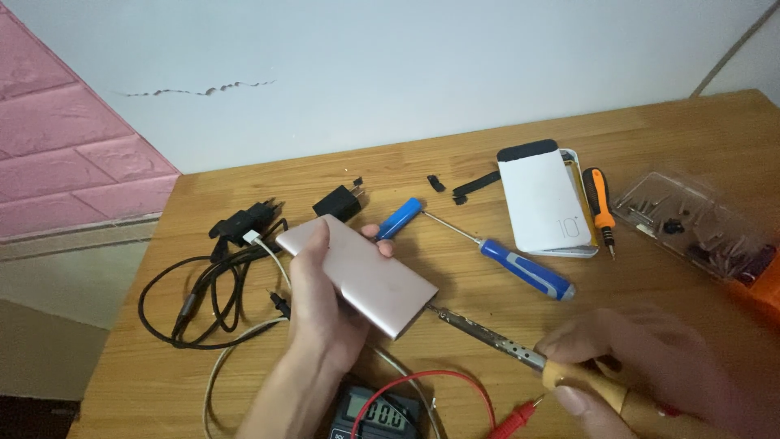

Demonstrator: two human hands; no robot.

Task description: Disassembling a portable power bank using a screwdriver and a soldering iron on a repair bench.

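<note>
Our left hand (321, 301) grips pink power bank (357, 275); right hand (642, 366) clenches soldering iron (487, 335). Tip touching casing: risk scorching, slipping onto fingers.

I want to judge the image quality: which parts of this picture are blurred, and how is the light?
Head view: the right hand is smeared by motion blur; the left hand and the pink power bank are sharp. The light is soft and even, shadows are faint, with no strong glare on the table.

Left hand (325, 297) raised, fingers curled in a grip; right hand (650, 366) low, blurred, fist closed
</note>
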